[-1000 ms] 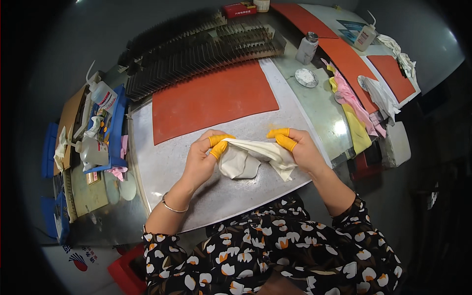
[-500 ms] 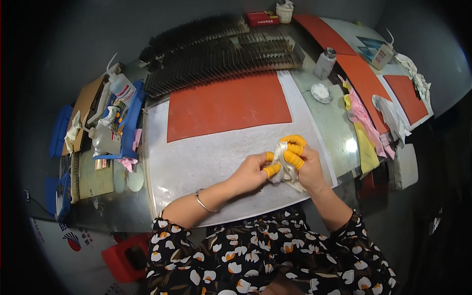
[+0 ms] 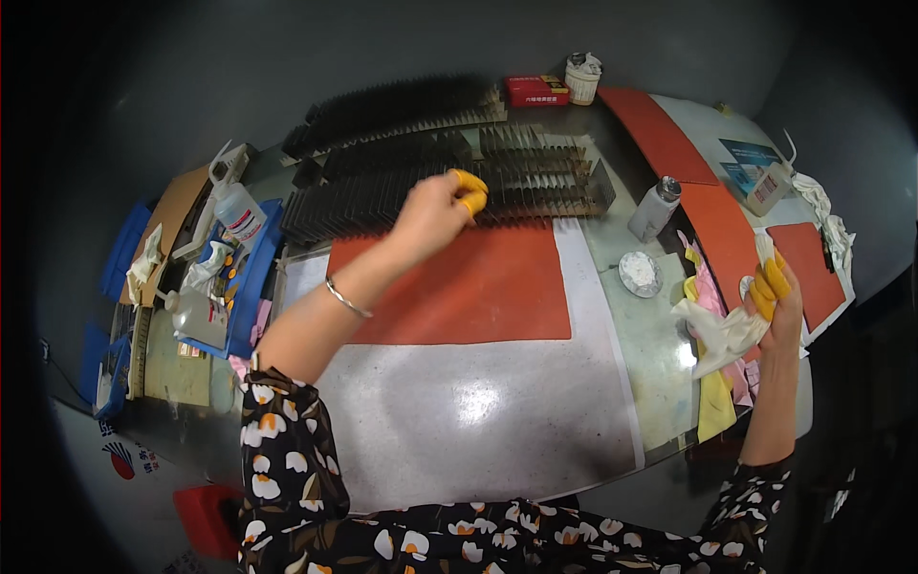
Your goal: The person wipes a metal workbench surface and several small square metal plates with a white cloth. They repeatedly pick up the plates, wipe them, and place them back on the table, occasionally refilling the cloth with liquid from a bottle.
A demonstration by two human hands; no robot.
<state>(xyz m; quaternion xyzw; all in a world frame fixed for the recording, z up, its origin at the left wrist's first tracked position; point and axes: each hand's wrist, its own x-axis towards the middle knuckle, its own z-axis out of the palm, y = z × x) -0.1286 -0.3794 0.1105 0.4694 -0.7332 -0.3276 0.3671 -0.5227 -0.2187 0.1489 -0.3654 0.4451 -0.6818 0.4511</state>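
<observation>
My left hand [image 3: 438,209], with orange finger cots on its fingertips, reaches far across the table to the dark slotted rack [image 3: 449,177] and pinches at the top edge of one of its thin plates. My right hand [image 3: 779,297], also wearing orange cots, is out at the right edge of the table and grips a crumpled white cloth [image 3: 719,330] that hangs over pink and yellow cloths [image 3: 712,397]. An orange mat [image 3: 478,287] lies between the rack and the shiny metal tabletop [image 3: 478,402] in front of me.
A white bottle [image 3: 654,208] and a small round dish of white powder [image 3: 639,273] stand right of the mat. A blue tray with bottles and clutter [image 3: 225,273] sits at the left. A red box [image 3: 535,90] and a white jar [image 3: 580,77] stand at the back.
Both hands were together on the white cloth in front of me. Now the left hand has reached out to the rack, and the right has carried the cloth to the right edge.
</observation>
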